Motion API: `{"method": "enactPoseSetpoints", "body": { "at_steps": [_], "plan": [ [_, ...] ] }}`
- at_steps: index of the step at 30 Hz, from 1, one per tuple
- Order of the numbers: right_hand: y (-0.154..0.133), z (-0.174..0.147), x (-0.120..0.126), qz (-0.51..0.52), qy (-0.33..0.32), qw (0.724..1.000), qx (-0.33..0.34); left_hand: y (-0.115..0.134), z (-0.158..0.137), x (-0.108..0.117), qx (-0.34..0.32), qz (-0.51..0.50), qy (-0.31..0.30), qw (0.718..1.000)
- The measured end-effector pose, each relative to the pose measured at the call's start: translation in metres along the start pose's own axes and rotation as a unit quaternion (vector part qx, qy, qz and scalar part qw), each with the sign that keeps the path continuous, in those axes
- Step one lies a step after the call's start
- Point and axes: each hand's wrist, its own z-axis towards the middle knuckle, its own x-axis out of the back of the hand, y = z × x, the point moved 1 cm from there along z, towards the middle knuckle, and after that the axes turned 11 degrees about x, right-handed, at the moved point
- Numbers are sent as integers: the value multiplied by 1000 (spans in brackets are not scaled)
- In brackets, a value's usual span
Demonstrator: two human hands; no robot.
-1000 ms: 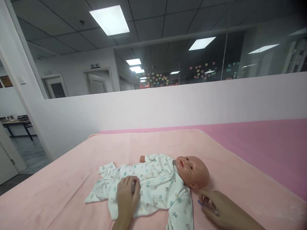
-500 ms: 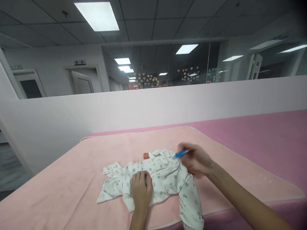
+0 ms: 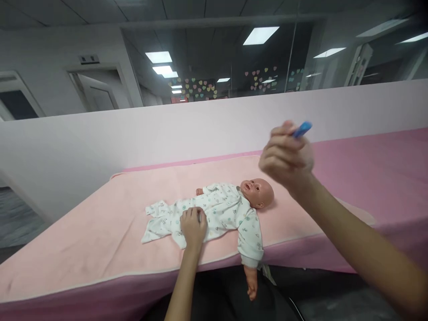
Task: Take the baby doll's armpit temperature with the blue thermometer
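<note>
A baby doll (image 3: 224,207) in a white patterned outfit lies on its back on the peach blanket (image 3: 100,214). Its bald head (image 3: 259,192) points right, and one arm hangs over the near edge. My left hand (image 3: 194,223) rests on the doll's lower body with its fingers curled closed; something small and greyish shows by the thumb, too little to name. Raised above and to the right of the head, my right hand (image 3: 287,154) is closed round a slim blue stick-like object (image 3: 302,129), one end poking out. Motion blurs that hand.
Pink padding (image 3: 361,178) lies under and beyond the blanket. A low white wall (image 3: 187,133) with glass above it runs along the far side. Dark clothing (image 3: 230,294) of the wearer shows below the near edge.
My right hand has lifted up and away from the doll's head with the blue object, uncovering the face. The view has tilted down. My left hand stays on the doll.
</note>
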Motion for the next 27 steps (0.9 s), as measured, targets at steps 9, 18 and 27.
{"method": "enactPoseSetpoints", "body": {
  "at_steps": [9,18,27],
  "plan": [
    [-16,-5,17,53,11,999,-6,0,-2,0,22,-1,-11,1000],
    [66,-44,29,70,-56,975,-204,10,0,14,-27,-31,-59,997],
    [162,-114,94,26,88,923,-373,6,5,11,-35,-25,-56,998]
  ]
}}
